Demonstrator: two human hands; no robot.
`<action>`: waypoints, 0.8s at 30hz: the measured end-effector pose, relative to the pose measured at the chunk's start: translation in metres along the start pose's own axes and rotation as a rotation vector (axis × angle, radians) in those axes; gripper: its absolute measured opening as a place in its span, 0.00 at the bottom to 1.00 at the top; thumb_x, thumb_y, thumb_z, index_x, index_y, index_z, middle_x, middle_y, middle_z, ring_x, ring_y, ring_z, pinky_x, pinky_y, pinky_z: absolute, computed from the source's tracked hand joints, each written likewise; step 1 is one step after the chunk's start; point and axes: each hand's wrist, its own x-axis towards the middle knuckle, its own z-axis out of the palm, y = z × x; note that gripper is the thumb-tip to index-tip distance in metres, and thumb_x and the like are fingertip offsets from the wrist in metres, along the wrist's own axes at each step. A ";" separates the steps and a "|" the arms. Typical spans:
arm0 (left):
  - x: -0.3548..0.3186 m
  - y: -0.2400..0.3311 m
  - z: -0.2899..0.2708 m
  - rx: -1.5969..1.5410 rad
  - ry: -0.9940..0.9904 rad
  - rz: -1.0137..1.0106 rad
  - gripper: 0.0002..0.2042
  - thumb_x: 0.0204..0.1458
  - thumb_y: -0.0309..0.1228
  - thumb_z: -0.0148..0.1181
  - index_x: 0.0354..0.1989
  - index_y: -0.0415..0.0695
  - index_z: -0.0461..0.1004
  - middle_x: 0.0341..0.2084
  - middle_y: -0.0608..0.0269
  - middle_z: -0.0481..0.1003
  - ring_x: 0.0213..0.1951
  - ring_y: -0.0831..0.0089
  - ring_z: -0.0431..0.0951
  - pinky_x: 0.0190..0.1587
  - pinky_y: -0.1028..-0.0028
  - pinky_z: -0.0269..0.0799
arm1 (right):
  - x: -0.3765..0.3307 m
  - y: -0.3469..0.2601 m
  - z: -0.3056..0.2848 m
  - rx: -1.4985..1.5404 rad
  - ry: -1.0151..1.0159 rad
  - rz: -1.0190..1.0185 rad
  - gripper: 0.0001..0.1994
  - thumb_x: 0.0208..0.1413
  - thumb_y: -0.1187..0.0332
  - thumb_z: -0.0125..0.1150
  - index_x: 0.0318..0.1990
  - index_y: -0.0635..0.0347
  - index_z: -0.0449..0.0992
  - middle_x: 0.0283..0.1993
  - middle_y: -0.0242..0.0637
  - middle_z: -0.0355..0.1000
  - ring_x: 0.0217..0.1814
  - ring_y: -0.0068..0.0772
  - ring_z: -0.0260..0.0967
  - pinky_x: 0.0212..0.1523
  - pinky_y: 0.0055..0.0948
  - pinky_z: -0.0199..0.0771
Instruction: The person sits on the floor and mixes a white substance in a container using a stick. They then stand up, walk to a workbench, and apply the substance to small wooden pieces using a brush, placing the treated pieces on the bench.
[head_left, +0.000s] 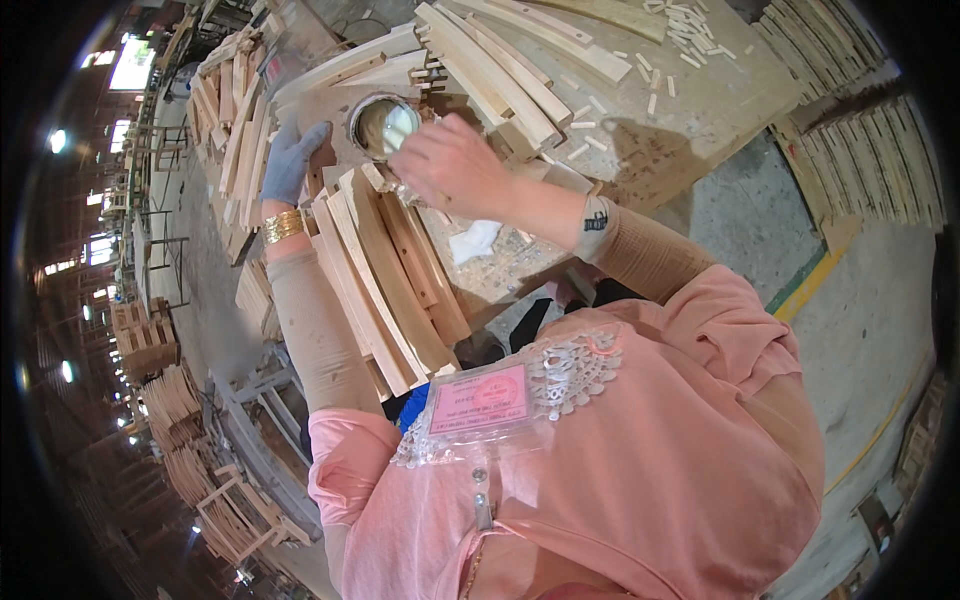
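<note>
My right hand (452,168), bare, is closed over the near right rim of a round can (378,126) that has whitish stuff inside. What its fingers grip is hidden behind the hand. My left hand (290,165) wears a grey-blue glove and is left of the can, by the far ends of a stack of wooden strips (372,265). Its fingers point away from me and the thumb stands apart; part of the fingers is hard to see. The strips lie side by side toward my body, and some have small holes.
More wooden strips (490,70) lie beyond the can. Small wooden dowels (690,30) are scattered over the worktable (735,90). A white crumpled piece (475,241) lies near my right forearm. Stacked slats (870,165) stand at right, another wood pile (232,110) at left.
</note>
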 end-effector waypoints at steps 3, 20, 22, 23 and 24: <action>-0.001 -0.004 -0.004 0.032 -0.018 -0.024 0.21 0.50 0.30 0.57 0.53 0.37 0.64 0.44 0.59 0.71 0.44 0.74 0.71 0.48 0.75 0.66 | 0.004 -0.002 -0.006 -0.096 -0.029 0.013 0.06 0.48 0.68 0.55 0.33 0.56 0.74 0.30 0.31 0.68 0.35 0.28 0.64 0.38 0.29 0.57; 0.001 -0.007 -0.001 0.015 0.008 0.012 0.16 0.50 0.31 0.58 0.46 0.38 0.68 0.38 0.61 0.73 0.37 0.76 0.72 0.41 0.76 0.68 | 0.002 -0.007 -0.019 -0.151 -0.132 0.150 0.08 0.52 0.66 0.51 0.30 0.56 0.75 0.26 0.32 0.67 0.34 0.29 0.65 0.38 0.31 0.58; 0.002 -0.002 0.000 0.011 0.003 -0.014 0.16 0.50 0.32 0.58 0.46 0.39 0.68 0.37 0.62 0.73 0.36 0.76 0.73 0.40 0.76 0.69 | 0.002 -0.014 -0.015 -0.079 -0.147 0.167 0.08 0.53 0.66 0.51 0.27 0.57 0.75 0.26 0.35 0.70 0.33 0.30 0.67 0.37 0.31 0.59; 0.002 0.000 -0.001 0.005 -0.003 -0.045 0.16 0.50 0.32 0.58 0.46 0.39 0.69 0.37 0.62 0.74 0.35 0.76 0.73 0.39 0.76 0.69 | 0.006 -0.012 -0.007 0.022 -0.104 0.194 0.09 0.53 0.66 0.51 0.27 0.57 0.75 0.26 0.35 0.71 0.33 0.30 0.68 0.37 0.31 0.59; 0.001 0.002 -0.001 -0.003 -0.010 -0.075 0.17 0.50 0.32 0.58 0.47 0.39 0.69 0.37 0.62 0.74 0.34 0.76 0.73 0.38 0.76 0.70 | 0.009 -0.009 -0.003 0.123 -0.061 0.221 0.09 0.53 0.66 0.51 0.26 0.57 0.75 0.27 0.36 0.72 0.32 0.30 0.68 0.37 0.31 0.59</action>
